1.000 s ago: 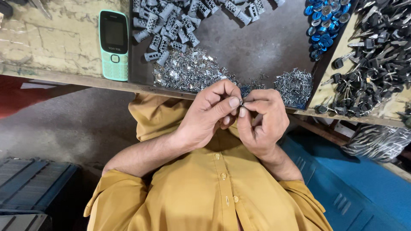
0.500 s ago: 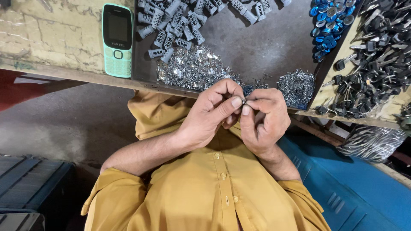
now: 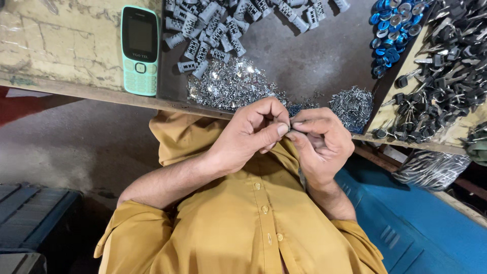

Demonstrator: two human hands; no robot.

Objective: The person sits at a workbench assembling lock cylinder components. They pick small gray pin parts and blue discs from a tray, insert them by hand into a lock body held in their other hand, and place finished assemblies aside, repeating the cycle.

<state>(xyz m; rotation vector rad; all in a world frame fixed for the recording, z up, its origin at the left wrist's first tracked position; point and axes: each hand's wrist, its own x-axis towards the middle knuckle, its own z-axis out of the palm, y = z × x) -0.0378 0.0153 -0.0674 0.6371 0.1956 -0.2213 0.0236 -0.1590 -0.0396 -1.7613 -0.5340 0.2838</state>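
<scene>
My left hand (image 3: 248, 137) and my right hand (image 3: 319, 144) meet in front of my mustard-yellow shirt (image 3: 243, 228), just below the table edge. Both pinch one tiny grey metal part (image 3: 289, 129) between thumbs and fingertips; most of it is hidden by the fingers. Right above the hands, a heap of small shiny metal pieces (image 3: 228, 86) lies on the dark tabletop (image 3: 314, 56). A smaller pile of thin metal pins (image 3: 352, 104) sits beside my right hand.
Several grey ribbed cylinder bodies (image 3: 213, 25) lie at the back. A mint-green keypad phone (image 3: 139, 50) rests on the left. Blue round caps (image 3: 393, 30) and black-headed keys (image 3: 446, 66) fill the right. Below are a plastic bag of metal parts (image 3: 431, 170), a blue bin (image 3: 406, 223) and a dark crate (image 3: 30, 218).
Both hands stay pinched together on the small part, with only slight finger shifts. The view has drifted a little.
</scene>
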